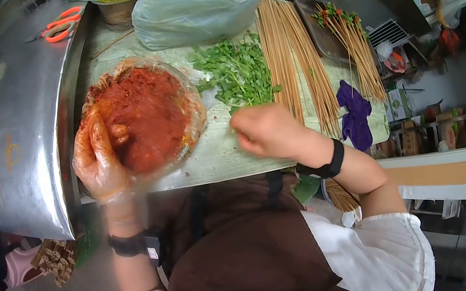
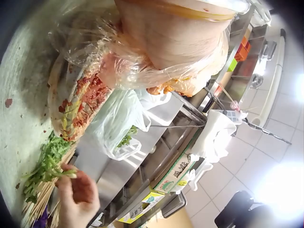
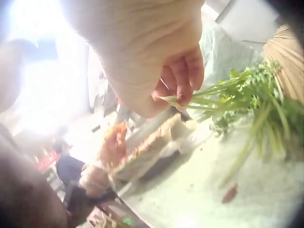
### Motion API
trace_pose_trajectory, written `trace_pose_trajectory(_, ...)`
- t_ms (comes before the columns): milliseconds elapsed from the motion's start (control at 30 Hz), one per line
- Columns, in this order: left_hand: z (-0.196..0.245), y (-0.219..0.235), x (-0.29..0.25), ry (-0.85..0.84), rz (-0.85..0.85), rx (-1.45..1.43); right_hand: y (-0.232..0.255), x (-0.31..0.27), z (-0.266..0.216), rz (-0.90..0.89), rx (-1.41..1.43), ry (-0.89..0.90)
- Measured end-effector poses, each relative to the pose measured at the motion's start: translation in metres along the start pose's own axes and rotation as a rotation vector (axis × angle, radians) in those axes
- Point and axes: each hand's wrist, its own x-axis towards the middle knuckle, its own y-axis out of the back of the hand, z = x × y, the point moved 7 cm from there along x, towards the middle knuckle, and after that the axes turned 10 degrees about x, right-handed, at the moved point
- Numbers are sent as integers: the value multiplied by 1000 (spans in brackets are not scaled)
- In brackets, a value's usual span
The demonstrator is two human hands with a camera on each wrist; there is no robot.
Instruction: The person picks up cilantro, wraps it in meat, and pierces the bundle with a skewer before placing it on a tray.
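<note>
My right hand is bare and pinches the pale stem ends of cilantro between thumb and fingers, at the near edge of the cilantro pile. The leafy ends trail onto that pile. My left hand, in a clear plastic glove smeared with red sauce, is at the left rim of a plastic-lined bowl. Its fingers point up, loosely bent, with the thumb apart, and nothing shows between them. Red sauced meat fills the bowl.
Bamboo skewers lie right of the cilantro, near a metal tray with filled skewers and a purple cloth. A plastic bag of greens stands behind. Orange-handled scissors lie on the metal counter.
</note>
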Motion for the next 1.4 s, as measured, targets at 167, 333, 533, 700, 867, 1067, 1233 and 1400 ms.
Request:
trace_pose_trajectory(167,4,-1,-1,-2,-10,58,83,-6,40,478,410,-280)
trace_pose_trajectory(333,14,-5,-3,24,1,92,163,-24,77,943,937,-272)
trace_pose_trajectory(533,12,-3,-1,7,1,135,162,-21,101,812,999,-403)
trace_pose_trajectory(700,3,4,2,-35,-20,233,134,-33,137,857,1302,-493)
trace_pose_trajectory(867,6,0,1,-43,-4,178,158,-34,132,990,1497,-307)
trace_pose_trajectory(1067,10,-6,1,-87,-71,134,164,-28,109,885,1322,-287)
trace_pose_trajectory(1233,28,-23,4,-22,-185,117,160,-21,87,761,1329,-342)
trace_pose_trajectory(1400,69,-70,1,-64,-374,85,153,-7,73,605,1344,-365)
